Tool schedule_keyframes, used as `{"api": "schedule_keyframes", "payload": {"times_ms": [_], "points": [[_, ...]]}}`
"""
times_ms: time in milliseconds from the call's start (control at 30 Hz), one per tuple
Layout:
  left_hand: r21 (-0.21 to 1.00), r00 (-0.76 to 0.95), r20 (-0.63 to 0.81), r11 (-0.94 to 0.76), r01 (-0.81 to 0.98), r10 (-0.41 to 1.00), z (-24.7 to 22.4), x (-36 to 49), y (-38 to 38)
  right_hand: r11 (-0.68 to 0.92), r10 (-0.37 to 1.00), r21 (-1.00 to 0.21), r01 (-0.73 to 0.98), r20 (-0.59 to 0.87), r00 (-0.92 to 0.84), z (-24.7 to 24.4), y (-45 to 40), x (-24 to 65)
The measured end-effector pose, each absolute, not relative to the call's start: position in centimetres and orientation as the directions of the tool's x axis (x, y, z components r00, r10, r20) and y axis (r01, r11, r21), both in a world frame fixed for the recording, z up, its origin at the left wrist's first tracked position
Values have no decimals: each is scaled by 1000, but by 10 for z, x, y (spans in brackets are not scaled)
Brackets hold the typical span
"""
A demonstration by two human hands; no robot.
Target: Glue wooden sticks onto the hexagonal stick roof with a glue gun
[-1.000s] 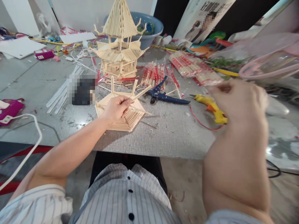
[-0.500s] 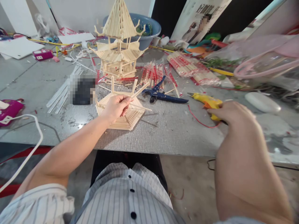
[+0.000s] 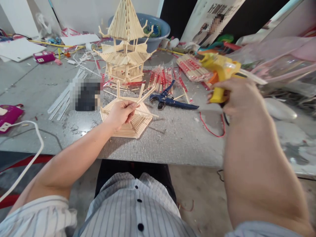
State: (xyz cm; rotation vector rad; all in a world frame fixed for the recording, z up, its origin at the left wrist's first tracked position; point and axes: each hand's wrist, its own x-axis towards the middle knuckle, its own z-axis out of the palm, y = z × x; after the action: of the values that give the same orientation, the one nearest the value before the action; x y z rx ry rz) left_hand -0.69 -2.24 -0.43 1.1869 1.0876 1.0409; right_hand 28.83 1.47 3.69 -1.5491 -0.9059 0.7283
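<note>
My left hand (image 3: 122, 113) pinches a thin wooden stick (image 3: 147, 93) over a hexagonal stick panel (image 3: 132, 128) near the table's front edge. Short upright posts (image 3: 118, 89) rise from the panel's back side. Off to the right, my right hand (image 3: 234, 95) is wrapped round the handle of a yellow glue gun (image 3: 225, 67), raised above the table with its nozzle toward the left. A white glue stick (image 3: 254, 77) sticks out of the gun's rear. Behind the panel stands a tiered stick pagoda (image 3: 125, 46).
Blue cutters (image 3: 170, 101) lie right of the panel, with packaged sticks (image 3: 194, 67) behind. A dark blurred object (image 3: 86, 95) and white strips (image 3: 63, 98) are at left. A blue basin (image 3: 160, 33) stands behind the pagoda. A red wire (image 3: 209, 130) lies at right.
My right hand has closed round the yellow glue gun and lifted it up off the table. My left hand has hardly moved and still holds the stick.
</note>
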Motion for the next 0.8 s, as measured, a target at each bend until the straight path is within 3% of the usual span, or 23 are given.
{"api": "schedule_keyframes", "payload": {"times_ms": [67,200,500,800], "points": [[993,178,-97,108,-55,979,-5,-8,-22,-28,931,-1000,6,-24,365,42,10,262],[989,183,-124,135,-52,975,-4,-8,-23,101,987,-992,-77,90,135,26,1,232],[991,147,-121,128,-38,982,-1,-8,-22,267,964,-949,169,261,-60,-7,-13,228],[993,142,-109,113,-24,984,-1,-10,-21,428,904,-811,399,380,-197,-17,-18,226]]}}
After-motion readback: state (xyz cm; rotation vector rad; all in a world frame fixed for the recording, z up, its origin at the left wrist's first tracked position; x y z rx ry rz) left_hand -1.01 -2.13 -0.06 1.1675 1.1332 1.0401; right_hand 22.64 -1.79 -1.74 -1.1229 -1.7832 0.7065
